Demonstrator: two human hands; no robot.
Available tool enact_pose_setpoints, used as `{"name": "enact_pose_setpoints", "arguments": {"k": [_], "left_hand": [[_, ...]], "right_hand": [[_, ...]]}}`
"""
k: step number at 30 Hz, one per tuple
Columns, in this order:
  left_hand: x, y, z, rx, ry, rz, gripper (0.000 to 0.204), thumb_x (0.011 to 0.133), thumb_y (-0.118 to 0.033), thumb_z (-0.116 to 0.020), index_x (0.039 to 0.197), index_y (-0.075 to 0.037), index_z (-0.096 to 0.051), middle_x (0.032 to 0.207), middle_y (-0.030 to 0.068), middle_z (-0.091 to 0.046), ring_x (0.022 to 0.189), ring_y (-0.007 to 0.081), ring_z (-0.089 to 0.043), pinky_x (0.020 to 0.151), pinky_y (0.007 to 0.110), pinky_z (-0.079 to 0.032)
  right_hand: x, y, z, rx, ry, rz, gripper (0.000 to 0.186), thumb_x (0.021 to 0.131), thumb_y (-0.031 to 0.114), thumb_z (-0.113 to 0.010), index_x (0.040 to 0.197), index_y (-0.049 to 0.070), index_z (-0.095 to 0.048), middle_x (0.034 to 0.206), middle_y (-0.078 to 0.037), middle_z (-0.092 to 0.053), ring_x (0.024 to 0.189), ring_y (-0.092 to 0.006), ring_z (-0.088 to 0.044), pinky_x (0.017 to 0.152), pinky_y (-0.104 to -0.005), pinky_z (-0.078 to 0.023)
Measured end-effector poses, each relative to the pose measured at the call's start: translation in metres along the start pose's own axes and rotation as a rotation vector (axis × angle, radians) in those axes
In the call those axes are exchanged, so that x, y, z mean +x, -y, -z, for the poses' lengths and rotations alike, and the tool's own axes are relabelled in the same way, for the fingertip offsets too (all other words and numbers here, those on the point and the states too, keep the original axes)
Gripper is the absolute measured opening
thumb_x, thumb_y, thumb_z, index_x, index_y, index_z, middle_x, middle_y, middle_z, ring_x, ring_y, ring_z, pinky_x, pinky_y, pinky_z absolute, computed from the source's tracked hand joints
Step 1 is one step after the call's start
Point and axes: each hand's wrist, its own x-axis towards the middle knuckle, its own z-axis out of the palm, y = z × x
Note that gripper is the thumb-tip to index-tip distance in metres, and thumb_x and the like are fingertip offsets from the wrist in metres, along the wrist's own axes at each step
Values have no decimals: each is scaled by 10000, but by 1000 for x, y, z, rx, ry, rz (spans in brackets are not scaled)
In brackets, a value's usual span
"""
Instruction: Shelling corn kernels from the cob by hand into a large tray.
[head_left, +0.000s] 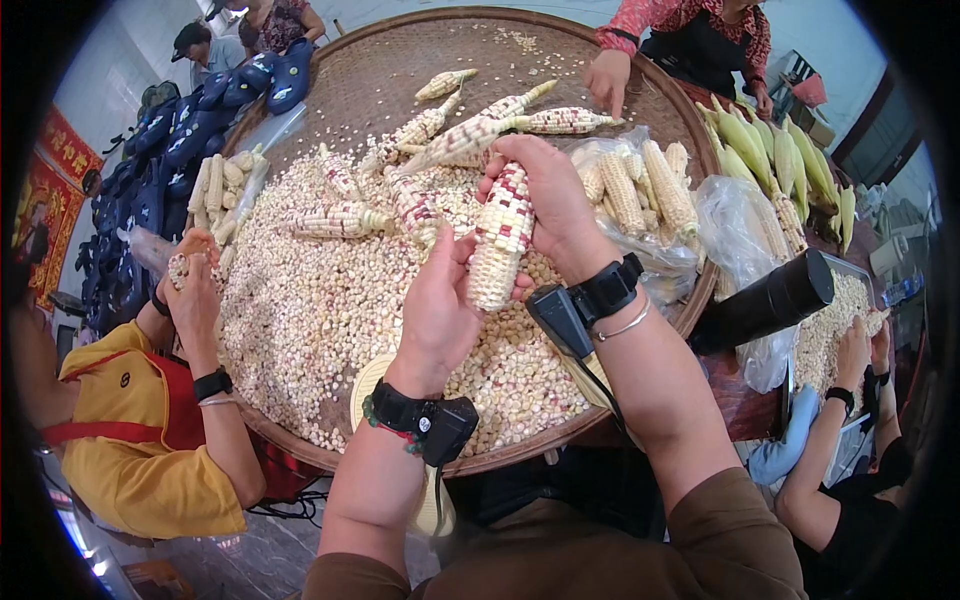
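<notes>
Over the middle of a wide round woven tray (400,72), both my hands grip one corn cob (502,232), speckled white and dark red. My right hand (552,188) wraps its upper end, thumb along the top. At the lower left side, my left hand (442,308) closes on the same cob, some fingers hidden behind it. The cob's lower part is plain pale and looks stripped. Beneath lies a thick spread of loose pale kernels (290,300). Just beyond my hands rest several speckled cobs, among them one lying sideways (335,220) and another beside my left fingers (413,205).
Stripped cobs fill plastic bags at right (668,185) and left (213,190). Husk-covered ears (745,150) and a black cylinder (765,300) stand right. A person in yellow (150,430) holds a cob left; another's hand (608,82) reaches in at the far side. Blue clogs (190,130) hang left.
</notes>
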Motion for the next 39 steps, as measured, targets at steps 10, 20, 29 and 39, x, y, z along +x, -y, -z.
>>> {"name": "enact_pose_setpoints", "arguments": {"k": [10,20,29,39], "left_hand": [[6,7,-4,243,-124,-96,367,997,-300,-513,1215,-5,-517,1043,71,-640,807,174,-653,707,290,-529],[3,1,-7,248,-101,-59,292,995,-236,-525,1104,32,-563,908,106,-652,747,175,-650,675,287,-522],[2,2,-5,130,10,-56,419,1035,-310,-392,1222,43,-519,1021,170,-650,817,197,-642,723,313,-514],[4,1,-4,38,52,-43,475,1044,-333,-307,1273,46,-477,1084,205,-637,847,233,-643,729,334,-510]], "right_hand": [[1,-2,-1,-135,-37,52,120,928,152,-557,955,39,-529,714,-70,-585,577,-167,-611,488,-294,-510],[2,-1,-2,-114,-26,55,128,918,147,-569,962,36,-524,726,-75,-593,588,-166,-615,498,-292,-505],[5,5,1,144,38,-198,134,909,141,-573,970,51,-495,748,-91,-595,623,-199,-621,540,-352,-557],[2,5,1,85,-51,-109,112,904,140,-573,931,37,-540,707,-71,-585,587,-179,-609,529,-324,-547]]}}
